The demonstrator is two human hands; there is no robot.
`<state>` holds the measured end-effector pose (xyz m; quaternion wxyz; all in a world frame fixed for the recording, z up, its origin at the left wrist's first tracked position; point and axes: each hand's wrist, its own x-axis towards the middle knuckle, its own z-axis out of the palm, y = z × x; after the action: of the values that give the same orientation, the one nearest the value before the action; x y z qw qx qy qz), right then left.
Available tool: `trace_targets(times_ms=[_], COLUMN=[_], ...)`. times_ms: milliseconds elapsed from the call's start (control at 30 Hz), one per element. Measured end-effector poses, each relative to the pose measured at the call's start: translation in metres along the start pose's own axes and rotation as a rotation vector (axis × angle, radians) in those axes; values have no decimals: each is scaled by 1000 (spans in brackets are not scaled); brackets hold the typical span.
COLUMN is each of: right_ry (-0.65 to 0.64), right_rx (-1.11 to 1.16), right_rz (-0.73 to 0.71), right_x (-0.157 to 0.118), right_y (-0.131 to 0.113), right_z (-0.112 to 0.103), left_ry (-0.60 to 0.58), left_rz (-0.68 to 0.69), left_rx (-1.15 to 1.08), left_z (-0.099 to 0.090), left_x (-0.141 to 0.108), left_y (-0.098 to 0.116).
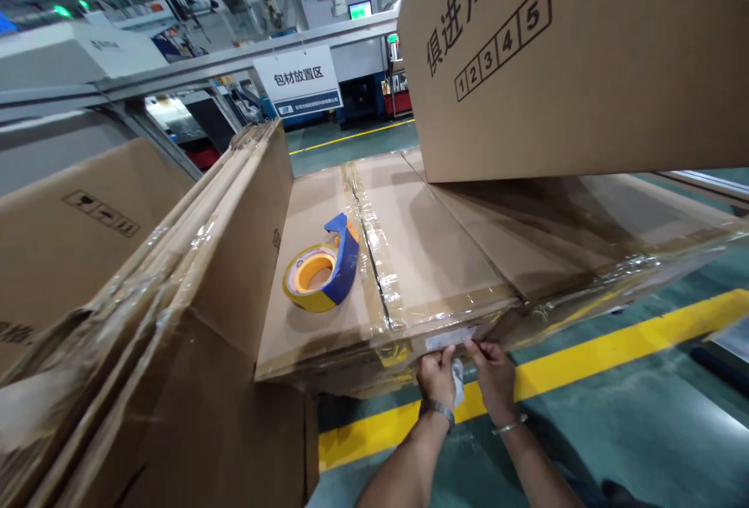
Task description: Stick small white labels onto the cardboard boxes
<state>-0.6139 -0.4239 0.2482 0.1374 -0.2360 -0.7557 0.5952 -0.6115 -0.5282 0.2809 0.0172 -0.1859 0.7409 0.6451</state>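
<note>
A white label lies along the upper front side of a taped cardboard box. My left hand is closed, its fingertips at the label's lower edge, with a crumpled white piece of paper sticking out from its fingers. Beside it, my right hand pinches at the label's lower right edge; its curled fingers are partly hidden. On top of the box sits a blue tape dispenser with a roll of yellowish tape.
Flattened cartons stand upright at the left. A large printed carton rests on the right part of the box top. Behind are a metal rail with a white sign and machines. Yellow lines mark the green floor.
</note>
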Motion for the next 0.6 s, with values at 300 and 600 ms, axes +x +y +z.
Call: trace_targets(times_ms=[300, 600], right_ry=[-60, -256], right_rx=[61, -11], right_rz=[59, -310], right_x=[-49, -207], right_y=[-19, -125], right_z=[-40, -100], left_ry=[-26, -159], left_rz=[-198, -187], left_rx=[-358, -479], left_z=[-45, -111], left_x=[-43, -163], left_y=[25, 87])
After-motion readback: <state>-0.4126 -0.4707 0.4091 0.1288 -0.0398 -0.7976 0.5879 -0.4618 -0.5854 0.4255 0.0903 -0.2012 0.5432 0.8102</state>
